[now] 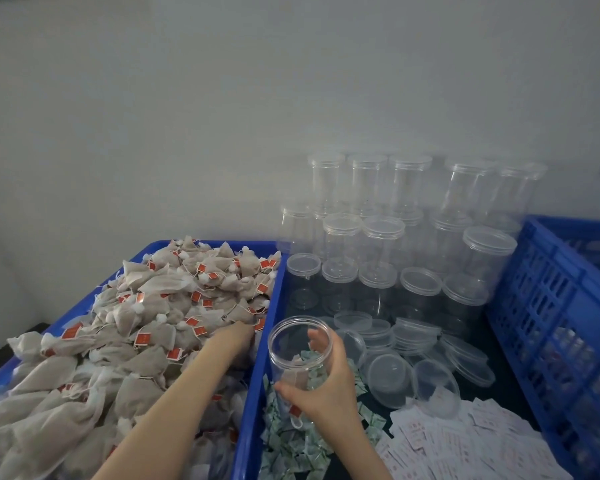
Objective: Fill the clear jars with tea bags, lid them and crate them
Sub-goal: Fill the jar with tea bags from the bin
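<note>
A pale wall backs the bench. At six o'clock an open jar (300, 351) is gripped by the right hand (326, 386); at nine o'clock, the left hand (234, 336) is buried among tea bags (146, 323) in the blue tray (253, 375), its grip indiscernible.

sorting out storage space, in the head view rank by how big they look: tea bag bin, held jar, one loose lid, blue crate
1. tea bag bin
2. blue crate, partly out of frame, so unsure against the bin
3. held jar
4. loose lid
</note>
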Available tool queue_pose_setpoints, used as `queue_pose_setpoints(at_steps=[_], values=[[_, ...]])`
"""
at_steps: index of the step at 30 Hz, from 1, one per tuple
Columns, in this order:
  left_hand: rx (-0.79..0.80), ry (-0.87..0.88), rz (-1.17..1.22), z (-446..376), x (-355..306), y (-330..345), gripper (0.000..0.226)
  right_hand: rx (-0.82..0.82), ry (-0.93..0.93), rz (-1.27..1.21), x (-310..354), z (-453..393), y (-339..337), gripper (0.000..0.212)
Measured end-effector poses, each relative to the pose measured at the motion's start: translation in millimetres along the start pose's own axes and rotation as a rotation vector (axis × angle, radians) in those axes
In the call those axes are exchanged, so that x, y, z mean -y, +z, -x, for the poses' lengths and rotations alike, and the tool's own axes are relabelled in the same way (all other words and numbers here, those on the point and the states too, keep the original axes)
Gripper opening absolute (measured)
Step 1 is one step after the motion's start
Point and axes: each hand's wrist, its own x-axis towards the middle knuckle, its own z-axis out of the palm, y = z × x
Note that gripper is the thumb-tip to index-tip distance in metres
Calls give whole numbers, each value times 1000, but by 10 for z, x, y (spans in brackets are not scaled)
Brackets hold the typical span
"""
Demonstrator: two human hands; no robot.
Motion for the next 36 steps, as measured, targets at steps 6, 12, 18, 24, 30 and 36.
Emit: queue_pose_setpoints(at_steps=[6,12,18,24,30,36], values=[[-151,85,31,28,-34,-211,26,-8,4,-1,-26,-1,-12,96],[-541,155,257,444,-77,-795,15,10,32,-14,-66,-6,-3,94],[-630,430,569,1108,-245,-1281,10,13,47,-29,-64,-6,27,93],[-399,601,306,1439,-540,-1234,17,-7,0,-78,0,0,-1,93],[-150,547,-24,1382,-815,-949,24,-31,-15,-106,88,27,-36,88],[-16,495,-269,1392,-973,-854,31,7,-4,-83,79,38,-37,90]])
